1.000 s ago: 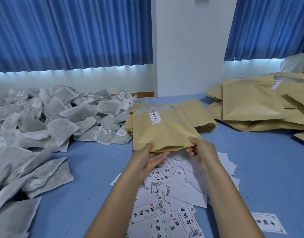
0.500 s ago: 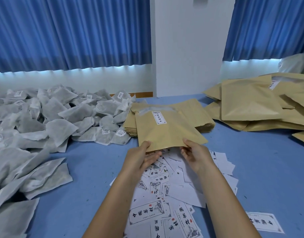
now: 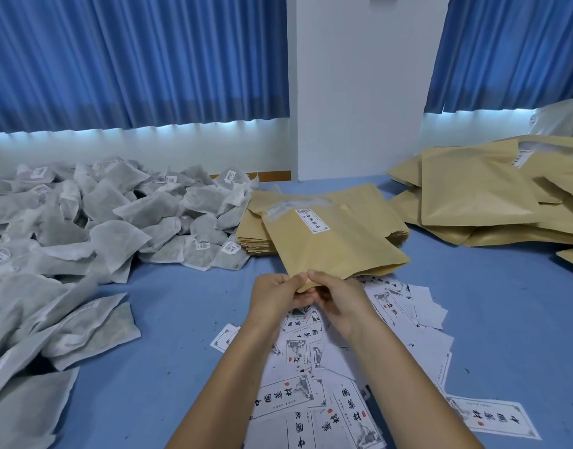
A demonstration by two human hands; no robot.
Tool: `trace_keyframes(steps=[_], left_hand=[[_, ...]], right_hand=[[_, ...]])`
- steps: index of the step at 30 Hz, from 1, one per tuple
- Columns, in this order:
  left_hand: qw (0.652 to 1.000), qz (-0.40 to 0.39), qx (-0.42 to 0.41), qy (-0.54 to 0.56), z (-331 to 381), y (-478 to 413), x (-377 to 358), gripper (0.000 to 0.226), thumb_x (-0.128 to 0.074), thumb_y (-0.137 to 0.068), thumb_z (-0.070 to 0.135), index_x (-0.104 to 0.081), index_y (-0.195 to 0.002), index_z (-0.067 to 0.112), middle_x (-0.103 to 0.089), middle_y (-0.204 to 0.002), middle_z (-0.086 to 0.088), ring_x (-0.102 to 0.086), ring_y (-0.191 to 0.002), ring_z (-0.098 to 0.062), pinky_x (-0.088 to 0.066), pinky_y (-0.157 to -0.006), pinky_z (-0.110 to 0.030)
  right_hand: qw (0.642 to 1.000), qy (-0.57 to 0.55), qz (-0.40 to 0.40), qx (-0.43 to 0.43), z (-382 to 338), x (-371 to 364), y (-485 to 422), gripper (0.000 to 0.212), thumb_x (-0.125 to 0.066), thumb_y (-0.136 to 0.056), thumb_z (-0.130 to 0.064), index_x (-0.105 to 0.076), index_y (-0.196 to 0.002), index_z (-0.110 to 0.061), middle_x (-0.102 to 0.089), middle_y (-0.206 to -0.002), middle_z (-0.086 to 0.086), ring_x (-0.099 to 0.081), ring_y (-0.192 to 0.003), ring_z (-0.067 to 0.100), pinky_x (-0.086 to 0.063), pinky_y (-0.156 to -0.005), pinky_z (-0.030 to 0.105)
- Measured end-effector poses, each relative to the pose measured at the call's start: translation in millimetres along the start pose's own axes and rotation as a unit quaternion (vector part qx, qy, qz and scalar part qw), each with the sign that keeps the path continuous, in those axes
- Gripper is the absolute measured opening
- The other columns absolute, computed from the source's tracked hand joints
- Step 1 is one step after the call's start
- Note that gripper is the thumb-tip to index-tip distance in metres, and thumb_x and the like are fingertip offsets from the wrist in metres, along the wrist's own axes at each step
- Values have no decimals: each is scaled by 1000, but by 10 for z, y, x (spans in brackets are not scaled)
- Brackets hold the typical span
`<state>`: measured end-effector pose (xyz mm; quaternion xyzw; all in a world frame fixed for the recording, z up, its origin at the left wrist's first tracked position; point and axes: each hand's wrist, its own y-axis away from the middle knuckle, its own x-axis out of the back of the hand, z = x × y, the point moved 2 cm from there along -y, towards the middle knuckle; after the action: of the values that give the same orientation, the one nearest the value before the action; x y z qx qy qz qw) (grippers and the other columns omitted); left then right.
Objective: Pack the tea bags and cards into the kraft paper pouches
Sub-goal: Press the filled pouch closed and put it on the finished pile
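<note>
Pouch (image 3: pixel 330 247): one, kraft, labelled, the item in work. It is held just above the table (image 3: pixel 168 319), with its near corner in both hands and its far end over the stack.

Cards (image 3: pixel 311 400): a loose printed scatter, nearest the person, lying under the forearms. None is picked up.

Left hand (image 3: pixel 275 296), right hand (image 3: pixel 340 296): side by side and touching. The fingers (image 3: pixel 315 276) of both are clamped on that one corner of the pouch, thumbs on top.

Change: a second ago the hands gripped the near edge well apart. They have since slid together to the left corner, and the pouch has swung a little. From where I stand this reads as working the two walls apart to open the mouth, so filling has not begun.

Pouch contents: it looks flat and so apparently empty, but the inside is not visible.

Stack (image 3: pixel 372 202): flat empty pouches, just behind the held one.

Tea bags (image 3: pixel 116 222): a large grey heap on the left of the table, reaching up to the stack. None is in hand.

Packed pouches (image 3: pixel 479 186): a heap at far right, plump and so probably filled. Their contents are hidden.

Curtains (image 3: pixel 132 59): blue, along the back wall.
</note>
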<state>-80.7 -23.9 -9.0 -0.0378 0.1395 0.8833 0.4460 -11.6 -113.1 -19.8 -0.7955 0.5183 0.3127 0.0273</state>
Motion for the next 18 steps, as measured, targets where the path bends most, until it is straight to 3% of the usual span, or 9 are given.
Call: trace_keyframes(steps=[4, 8, 15, 18], left_hand=[[1000, -2, -2, -26, -7, 2, -14, 23, -62, -91, 10, -62, -91, -13, -71, -73, -22, -72, -62, -21, -53, -52, -17], [999, 14, -5, -30, 6, 6, 5, 21, -63, -90, 9, -63, -82, -10, -71, -69, -19, -70, -58, -18, -52, -51, -16], [999, 24, -4, -31, 46, 33, 17, 16, -63, -90, 7, -62, -80, -6, -69, -61, -14, -68, -52, -15, -50, -46, -14], [999, 23, -3, -31, 57, 37, 16, 16, -63, -90, 7, -63, -79, -5, -69, -61, -13, -68, -53, -14, -50, -47, -14]], right_hand=[[1000, 15, 14, 1, -1, 21, -5, 21, -67, -81, 9, -61, -100, 15, -63, -74, 18, -60, -52, 20, -52, -48, 22], [1000, 2, 4, -25, -36, 69, 1, 18, -70, -81, 4, -63, -97, 9, -67, -82, 17, -64, -65, 21, -56, -54, 21], [999, 0, 52, 6, -73, 124, -56, 19, -69, -79, 6, -61, -93, -3, -65, -90, 10, -60, -71, 18, -43, -51, 20], [999, -24, 35, -11, -75, 122, -76, 17, -66, -82, 7, -62, -93, -5, -67, -90, 7, -63, -78, 17, -49, -53, 19]])
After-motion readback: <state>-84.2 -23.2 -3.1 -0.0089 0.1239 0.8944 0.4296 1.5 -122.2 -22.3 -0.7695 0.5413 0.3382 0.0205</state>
